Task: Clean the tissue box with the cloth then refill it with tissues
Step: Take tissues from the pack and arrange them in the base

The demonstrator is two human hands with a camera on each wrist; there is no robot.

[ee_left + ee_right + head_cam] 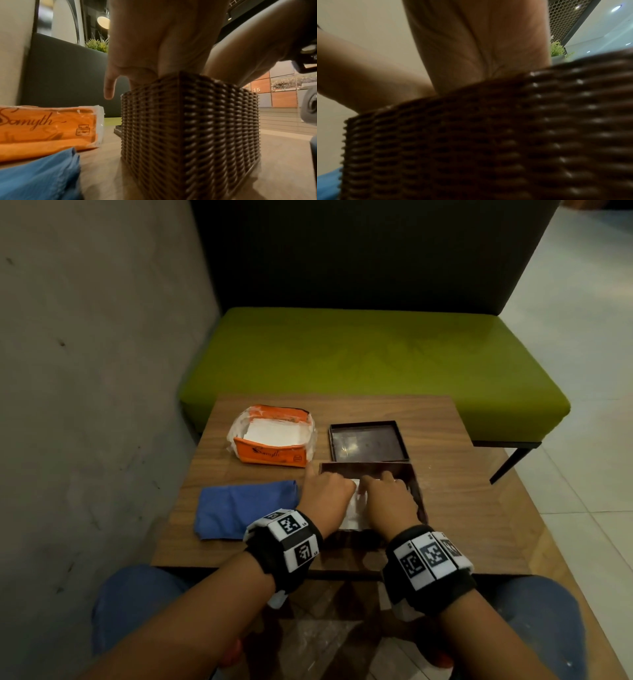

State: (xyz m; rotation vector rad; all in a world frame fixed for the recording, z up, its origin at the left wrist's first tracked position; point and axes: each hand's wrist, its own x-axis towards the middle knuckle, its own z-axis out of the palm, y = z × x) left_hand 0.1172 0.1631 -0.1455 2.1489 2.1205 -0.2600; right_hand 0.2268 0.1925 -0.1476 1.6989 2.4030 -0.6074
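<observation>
- The tissue box (412,487), woven and brown, stands near the middle of the surface (462,508). Both hands are sunk in it on the white tissues (358,508).
- The left hand (327,491) and right hand (388,496) look curled; whether they pinch or press, I cannot tell.
- Risk: uneven pushing could crumple the stack or tip the box.
- Only the head view shows the lid (368,441). The left wrist view shows the weave and the pack (48,129)'s lettering.
</observation>
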